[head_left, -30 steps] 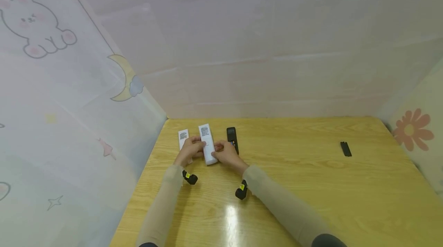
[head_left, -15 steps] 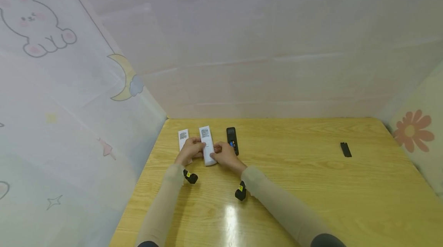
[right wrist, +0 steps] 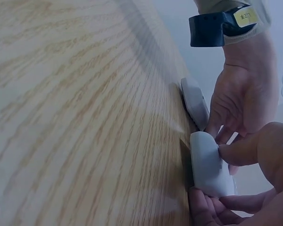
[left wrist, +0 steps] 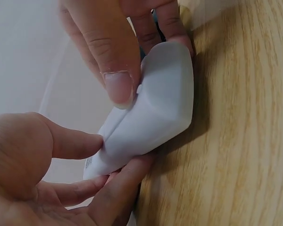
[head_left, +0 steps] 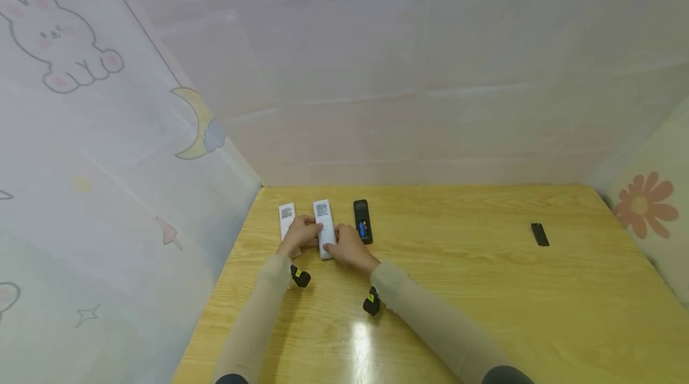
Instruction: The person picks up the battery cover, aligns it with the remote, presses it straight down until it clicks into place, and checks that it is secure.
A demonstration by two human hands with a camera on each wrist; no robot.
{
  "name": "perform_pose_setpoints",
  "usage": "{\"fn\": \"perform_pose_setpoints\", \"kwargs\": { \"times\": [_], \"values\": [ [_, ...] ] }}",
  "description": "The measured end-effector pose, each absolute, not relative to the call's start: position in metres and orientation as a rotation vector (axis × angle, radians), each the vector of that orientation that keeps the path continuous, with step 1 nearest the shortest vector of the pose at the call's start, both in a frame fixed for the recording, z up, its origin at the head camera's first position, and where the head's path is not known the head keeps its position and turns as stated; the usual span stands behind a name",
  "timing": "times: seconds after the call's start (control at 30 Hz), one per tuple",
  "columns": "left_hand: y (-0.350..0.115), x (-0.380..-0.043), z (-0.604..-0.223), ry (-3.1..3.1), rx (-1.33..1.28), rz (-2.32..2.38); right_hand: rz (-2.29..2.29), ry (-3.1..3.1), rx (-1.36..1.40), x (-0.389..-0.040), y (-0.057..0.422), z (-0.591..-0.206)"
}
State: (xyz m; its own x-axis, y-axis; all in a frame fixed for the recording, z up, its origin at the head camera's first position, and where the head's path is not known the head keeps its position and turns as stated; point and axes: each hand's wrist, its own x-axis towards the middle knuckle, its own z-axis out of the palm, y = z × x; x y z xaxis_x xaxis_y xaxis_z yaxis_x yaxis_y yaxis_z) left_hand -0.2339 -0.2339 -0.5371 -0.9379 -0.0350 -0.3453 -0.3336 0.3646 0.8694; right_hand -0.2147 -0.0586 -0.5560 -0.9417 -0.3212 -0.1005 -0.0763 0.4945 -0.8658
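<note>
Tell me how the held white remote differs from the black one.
The left hand and right hand hold the white remote; the black remote lies unheld on the table. The black remote's battery compartment is open, a blue battery showing; the white remote shows no opening. Both are long and narrow.

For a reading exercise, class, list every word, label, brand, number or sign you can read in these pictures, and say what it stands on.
No text can be read with certainty.
Print on the middle white remote: too small.
Print on the left white remote: too small.
Print on the black remote: too faint and small.
Marks on the yellow sticker of the left wrist's camera: too blurred.
</note>
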Motion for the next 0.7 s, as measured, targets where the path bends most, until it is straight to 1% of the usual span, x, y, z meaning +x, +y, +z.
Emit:
{"fn": "perform_pose_setpoints", "kwargs": {
  "times": [0.4,0.7],
  "values": [
    [-0.2285,-0.2284,-0.5325,2.443,-0.322,1.493,-1.344,2.497,-0.335,-0.2119,-0.0580,-0.5483],
    [-0.2274,-0.2308,-0.5335,2.580,-0.332,1.301,-1.339,2.538,-0.343,-0.2117,-0.0562,-0.5450]
  ]
}}
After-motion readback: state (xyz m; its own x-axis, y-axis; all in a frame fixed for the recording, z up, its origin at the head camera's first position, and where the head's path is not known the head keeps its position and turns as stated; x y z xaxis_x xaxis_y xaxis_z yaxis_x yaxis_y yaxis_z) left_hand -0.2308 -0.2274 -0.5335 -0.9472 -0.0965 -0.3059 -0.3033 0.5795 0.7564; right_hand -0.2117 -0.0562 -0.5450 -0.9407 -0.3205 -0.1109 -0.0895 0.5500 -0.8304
